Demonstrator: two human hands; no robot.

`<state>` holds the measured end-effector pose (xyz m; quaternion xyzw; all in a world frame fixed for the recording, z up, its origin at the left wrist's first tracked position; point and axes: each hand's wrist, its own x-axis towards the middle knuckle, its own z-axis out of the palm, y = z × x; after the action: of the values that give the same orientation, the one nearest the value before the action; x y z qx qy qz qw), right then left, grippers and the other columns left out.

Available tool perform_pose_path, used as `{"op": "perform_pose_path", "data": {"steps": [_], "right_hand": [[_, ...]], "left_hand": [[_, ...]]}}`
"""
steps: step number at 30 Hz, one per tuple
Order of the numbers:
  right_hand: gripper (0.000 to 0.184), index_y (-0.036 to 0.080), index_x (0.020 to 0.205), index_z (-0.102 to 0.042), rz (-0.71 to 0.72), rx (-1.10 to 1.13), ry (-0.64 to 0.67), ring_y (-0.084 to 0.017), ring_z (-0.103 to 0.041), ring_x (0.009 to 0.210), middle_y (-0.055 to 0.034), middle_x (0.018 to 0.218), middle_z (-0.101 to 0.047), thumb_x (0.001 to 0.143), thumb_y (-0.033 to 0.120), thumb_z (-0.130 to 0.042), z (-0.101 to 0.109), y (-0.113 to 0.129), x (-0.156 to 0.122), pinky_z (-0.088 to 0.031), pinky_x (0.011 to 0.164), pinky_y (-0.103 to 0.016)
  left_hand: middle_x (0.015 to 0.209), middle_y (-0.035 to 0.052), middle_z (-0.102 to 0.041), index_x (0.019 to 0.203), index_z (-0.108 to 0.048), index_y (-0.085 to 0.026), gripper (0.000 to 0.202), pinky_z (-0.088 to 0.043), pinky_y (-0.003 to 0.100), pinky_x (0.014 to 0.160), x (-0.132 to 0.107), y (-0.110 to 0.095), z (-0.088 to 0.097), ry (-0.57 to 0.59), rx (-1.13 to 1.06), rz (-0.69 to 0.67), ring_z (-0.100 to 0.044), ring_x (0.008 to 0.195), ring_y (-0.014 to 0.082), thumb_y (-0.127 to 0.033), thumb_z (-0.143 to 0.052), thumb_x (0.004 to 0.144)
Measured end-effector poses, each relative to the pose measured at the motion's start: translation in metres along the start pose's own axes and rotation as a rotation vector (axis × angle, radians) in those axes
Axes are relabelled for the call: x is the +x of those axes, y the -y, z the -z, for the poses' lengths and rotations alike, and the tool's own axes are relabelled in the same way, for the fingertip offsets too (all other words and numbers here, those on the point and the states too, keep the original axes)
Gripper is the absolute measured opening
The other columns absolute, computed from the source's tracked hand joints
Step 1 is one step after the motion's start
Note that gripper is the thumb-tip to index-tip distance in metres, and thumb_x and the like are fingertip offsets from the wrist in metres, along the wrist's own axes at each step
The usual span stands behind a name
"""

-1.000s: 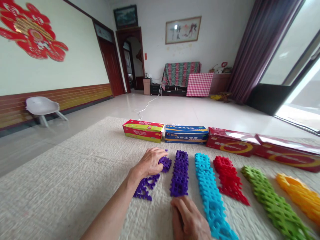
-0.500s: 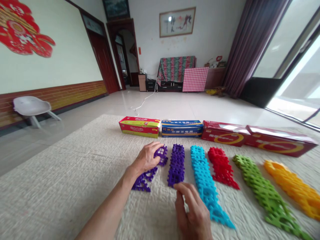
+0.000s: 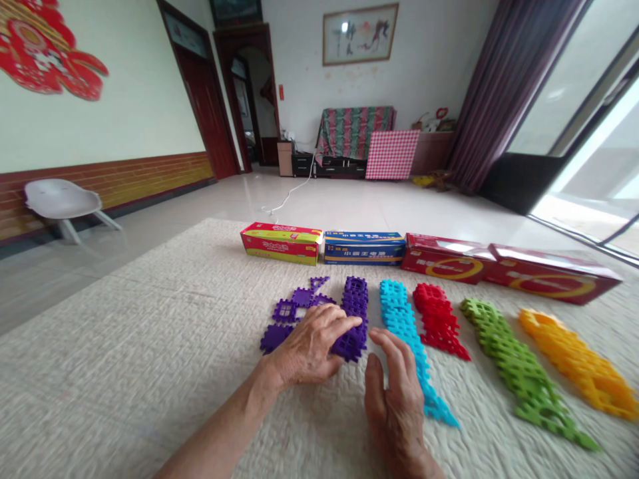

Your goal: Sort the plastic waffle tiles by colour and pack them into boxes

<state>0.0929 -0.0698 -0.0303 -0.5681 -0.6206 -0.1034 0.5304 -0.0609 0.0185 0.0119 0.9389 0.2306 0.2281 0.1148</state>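
My left hand [image 3: 317, 342] reaches across the near end of a row of overlapping purple interlocking plastic tiles [image 3: 355, 305]. Its thumb and index finger are on either side of a purple tile [image 3: 347, 346] at that end; the fingertips partly hide it. Left of this hand lie several loose purple tiles: a square one with a window grid [image 3: 285, 311], a solid one [image 3: 274, 337] and a small triangular one [image 3: 319, 283]. My right hand [image 3: 394, 386] hovers between the purple row and the light blue row [image 3: 402, 326], thumb and fingers apart, holding nothing.
Red tiles [image 3: 439, 319], green tiles [image 3: 524, 372] and yellow tiles [image 3: 579, 359] lie in rows to the right. Behind stand a red-yellow box [image 3: 282, 245], a blue box [image 3: 364, 249] and two dark red boxes [image 3: 446, 258], all on a cream textured mat [image 3: 164, 332].
My left hand has moved right and nearer, from the loose purple tiles to the row's near end. The right hand has drawn slightly right, off the row, and its fingers have spread.
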Motion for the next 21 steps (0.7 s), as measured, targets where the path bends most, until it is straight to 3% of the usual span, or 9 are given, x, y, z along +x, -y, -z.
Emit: {"op": "perform_pose_path", "data": {"steps": [6,12,15,17,21], "right_hand": [[0.027,0.017,0.119,-0.052,0.0,-0.008,0.014,-0.022,-0.054,0.109,-0.011,0.115,-0.057,0.093,0.018,-0.044,-0.001,-0.002,-0.001,-0.046,0.091,-0.04],[0.026,0.017,0.117,-0.054,0.008,-0.017,0.048,-0.02,-0.055,0.106,-0.0096,0.113,-0.058,0.093,0.019,-0.044,0.0,-0.003,0.0,-0.046,0.089,-0.037],[0.025,0.019,0.116,-0.055,0.006,-0.029,0.08,-0.02,-0.055,0.106,-0.0087,0.113,-0.058,0.094,0.02,-0.043,0.0,-0.003,-0.001,-0.046,0.088,-0.036],[0.024,0.019,0.114,-0.056,0.005,-0.032,0.093,-0.02,-0.056,0.104,-0.0084,0.113,-0.058,0.094,0.021,-0.043,0.0,-0.003,-0.002,-0.046,0.087,-0.035],[0.023,0.02,0.113,-0.056,0.008,-0.038,0.102,-0.019,-0.057,0.102,-0.0081,0.111,-0.059,0.094,0.021,-0.043,-0.001,-0.003,-0.003,-0.046,0.085,-0.034]], "left_hand": [[0.121,0.0105,-0.055,0.135,-0.044,-0.023,0.062,-0.037,0.049,0.103,0.004,-0.002,-0.006,0.015,-0.03,-0.023,-0.049,0.115,0.0289,-0.036,-0.063,0.078],[0.116,0.0091,-0.058,0.131,-0.049,-0.022,0.07,-0.04,0.046,0.101,0.006,0.003,-0.002,-0.075,-0.059,-0.01,-0.053,0.11,0.0273,-0.035,-0.074,0.067],[0.115,0.0081,-0.06,0.124,-0.056,-0.021,0.051,-0.044,0.043,0.099,0.0,0.026,0.002,-0.205,-0.025,0.083,-0.055,0.108,0.0244,-0.024,-0.065,0.074],[0.114,0.0086,-0.062,0.118,-0.059,-0.02,0.042,-0.045,0.042,0.098,-0.006,0.048,0.003,-0.324,0.056,0.225,-0.057,0.108,0.0232,-0.014,-0.055,0.076],[0.121,0.0104,-0.061,0.12,-0.058,-0.018,0.049,-0.044,0.043,0.103,-0.017,0.081,-0.004,-0.344,0.124,0.352,-0.055,0.115,0.0242,-0.01,-0.054,0.072]]}}
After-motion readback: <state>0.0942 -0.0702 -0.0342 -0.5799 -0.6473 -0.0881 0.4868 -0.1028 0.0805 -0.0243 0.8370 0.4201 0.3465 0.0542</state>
